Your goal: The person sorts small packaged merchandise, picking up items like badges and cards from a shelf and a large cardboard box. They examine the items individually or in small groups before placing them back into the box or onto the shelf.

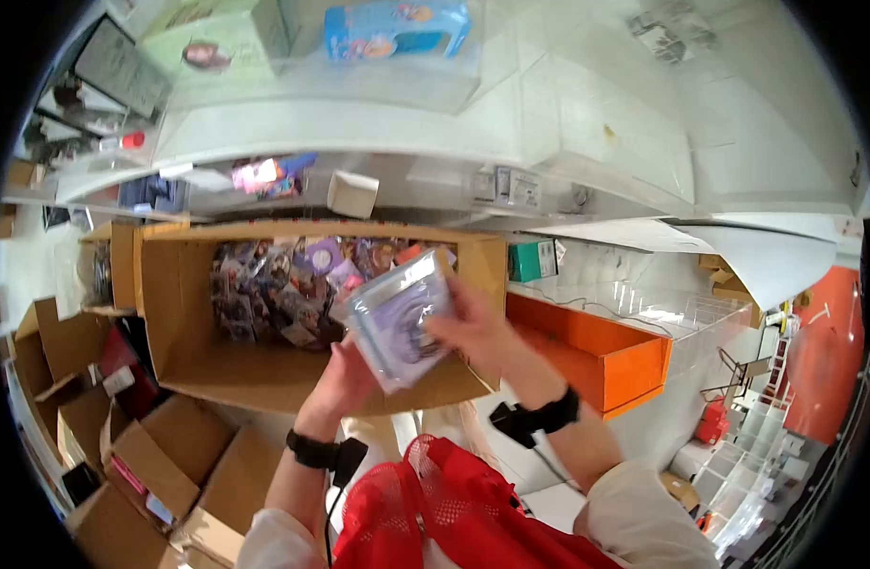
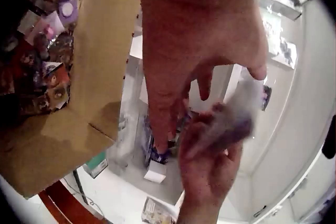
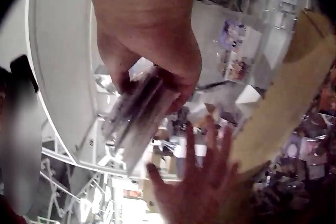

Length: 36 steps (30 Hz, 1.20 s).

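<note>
My right hand (image 1: 477, 327) grips a thin stack of clear plastic packets (image 1: 397, 327) with purple printed inserts. Seen edge-on in the right wrist view, the stack (image 3: 139, 116) sits between thumb and fingers. Close by, at its lower left side, is my left hand (image 1: 345, 379), whose fingers (image 3: 207, 155) are spread apart in that same view. Both hands are over the near right part of a large open cardboard box (image 1: 179, 318). Inside the box lies a heap of small plastic-wrapped picture items (image 1: 283, 294), partly covered by the packets.
An orange bin (image 1: 634, 370) stands to the right of the box, with a small green box (image 1: 532, 260) behind it. White shelving (image 1: 359, 123) runs along the far side. Several opened cardboard cartons (image 1: 169, 446) crowd the lower left.
</note>
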{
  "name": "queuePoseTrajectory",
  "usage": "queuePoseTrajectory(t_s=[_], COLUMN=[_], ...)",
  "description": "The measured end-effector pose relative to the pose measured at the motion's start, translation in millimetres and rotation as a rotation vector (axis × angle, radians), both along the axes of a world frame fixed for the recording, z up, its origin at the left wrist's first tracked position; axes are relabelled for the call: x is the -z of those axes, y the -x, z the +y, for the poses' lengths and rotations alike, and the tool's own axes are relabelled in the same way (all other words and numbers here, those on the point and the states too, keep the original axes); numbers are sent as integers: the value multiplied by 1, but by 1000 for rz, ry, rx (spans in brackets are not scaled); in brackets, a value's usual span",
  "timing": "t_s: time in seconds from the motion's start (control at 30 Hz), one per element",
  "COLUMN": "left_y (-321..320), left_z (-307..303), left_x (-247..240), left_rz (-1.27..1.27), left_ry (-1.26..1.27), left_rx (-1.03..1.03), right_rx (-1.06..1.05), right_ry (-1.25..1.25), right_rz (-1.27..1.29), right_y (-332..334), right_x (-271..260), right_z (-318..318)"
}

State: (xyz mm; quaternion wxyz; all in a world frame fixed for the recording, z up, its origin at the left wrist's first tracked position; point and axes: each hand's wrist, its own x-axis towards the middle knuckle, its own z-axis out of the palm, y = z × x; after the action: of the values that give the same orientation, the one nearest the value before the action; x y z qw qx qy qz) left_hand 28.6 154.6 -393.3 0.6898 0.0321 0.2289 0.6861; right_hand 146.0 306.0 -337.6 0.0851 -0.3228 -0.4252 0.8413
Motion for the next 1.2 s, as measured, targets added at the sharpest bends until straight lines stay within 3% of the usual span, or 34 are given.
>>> queuePoseTrajectory(t_s=[0.03, 0.1, 0.2, 0.27, 0.33, 0.43, 0.5, 0.6, 0.8, 1.07, 1.2], left_y=[-8, -10, -18, -29, -35, -37, -37, -29, -9, 5, 8], left_z=[0, -8, -23, -34, -44, -38, -38, -34, -36, -63, -71], left_x=[1, 12, 19, 36, 39, 30, 33, 31, 38, 67, 73], left_rz=[-67, 61, 157, 423, 400, -129, -29, 132, 416, 265, 234], left_ry=[72, 158, 269, 307, 522, 487, 450, 495, 642, 891, 928], left_rx=[31, 103, 157, 169, 274, 5, -37, -67, -143, -379, -353], right_rx=[-32, -27, 34, 15, 59, 224, 389, 427, 478, 525, 557], right_ry=[-139, -301, -173, -137, -65, 141, 244, 345, 297, 348, 343], right_rz=[-65, -165, -157, -267, -270, -278, -222, -166, -205, -347, -338], right_y=[-1, -8, -29, -42, -51, -53, -49, -48, -51, -62, -62], right_x=[20, 30, 54, 61, 77, 81, 81, 81, 81, 84, 87], right_z=[-19, -38, -61, -69, -72, -66, -60, -49, -54, -65, -67])
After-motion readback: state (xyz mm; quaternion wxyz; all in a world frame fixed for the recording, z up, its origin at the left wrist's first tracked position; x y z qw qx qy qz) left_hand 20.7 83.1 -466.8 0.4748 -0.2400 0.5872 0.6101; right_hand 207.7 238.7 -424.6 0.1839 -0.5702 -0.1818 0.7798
